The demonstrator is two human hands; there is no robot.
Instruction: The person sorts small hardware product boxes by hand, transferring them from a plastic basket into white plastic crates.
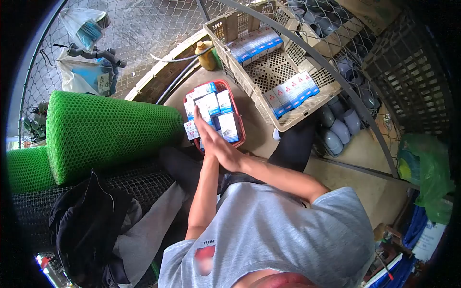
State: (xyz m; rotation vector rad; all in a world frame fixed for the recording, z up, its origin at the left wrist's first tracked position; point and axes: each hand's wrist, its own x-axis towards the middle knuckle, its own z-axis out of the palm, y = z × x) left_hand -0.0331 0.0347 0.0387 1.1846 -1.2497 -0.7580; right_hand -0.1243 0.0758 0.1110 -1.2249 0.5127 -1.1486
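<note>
My left hand (206,134) and my right hand (226,154) are pressed flat together, palm to palm, with nothing between them. They hover just over the near edge of a red basket (239,117) on the floor. The basket is filled with several small blue-and-white boxes (214,103). Beyond it stands a beige slotted crate (269,67), tilted. It holds one row of the same boxes (254,43) at the far end and another row (293,91) at the near end.
A green mesh roll (105,129) lies at left on black mesh (144,182), with a dark garment (86,216) beside it. A yellow bottle (206,55) and hoses sit by the wire fence. Grey pipe fittings (338,129) are piled at right, near a green bag (427,168).
</note>
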